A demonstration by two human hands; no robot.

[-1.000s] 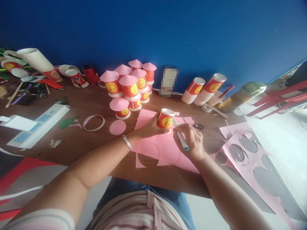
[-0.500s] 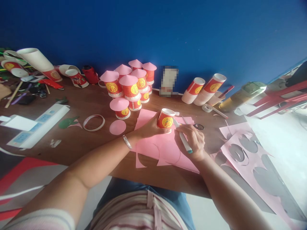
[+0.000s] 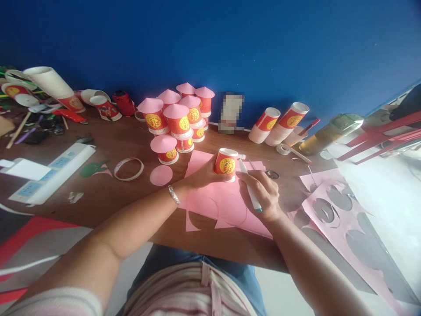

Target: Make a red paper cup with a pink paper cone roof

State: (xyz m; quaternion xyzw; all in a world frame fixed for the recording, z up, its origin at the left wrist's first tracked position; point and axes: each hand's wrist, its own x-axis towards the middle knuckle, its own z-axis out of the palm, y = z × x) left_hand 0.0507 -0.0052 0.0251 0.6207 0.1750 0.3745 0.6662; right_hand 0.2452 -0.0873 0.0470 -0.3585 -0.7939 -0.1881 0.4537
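Note:
My left hand (image 3: 205, 172) is wrapped round a red paper cup (image 3: 226, 163) with a yellow round emblem, held upright over pink paper sheets (image 3: 200, 197). To its right, my right hand (image 3: 261, 191) grips a white pen-shaped tool (image 3: 252, 192) with a teal end. The tool's tip points up close to the cup's right side; whether it touches cannot be made out. Behind the cup lies a small white tube-like piece (image 3: 241, 156). Scissors (image 3: 272, 174) rest just beyond my right hand, partly hidden. A pink paper disc (image 3: 161, 175) lies left of the sheets.
Several red cups with pink cone roofs (image 3: 178, 118) stand stacked at the back. Cup stacks (image 3: 264, 126), a tape roll (image 3: 283, 149) and a bottle (image 3: 330, 134) stand back right. Cut pink scraps (image 3: 332, 228) lie right, a power strip (image 3: 54, 173) left.
My right hand has shifted slightly left and tilted the white tool a little more upright. The cup has turned slightly in my left hand, its emblem now facing more toward me.

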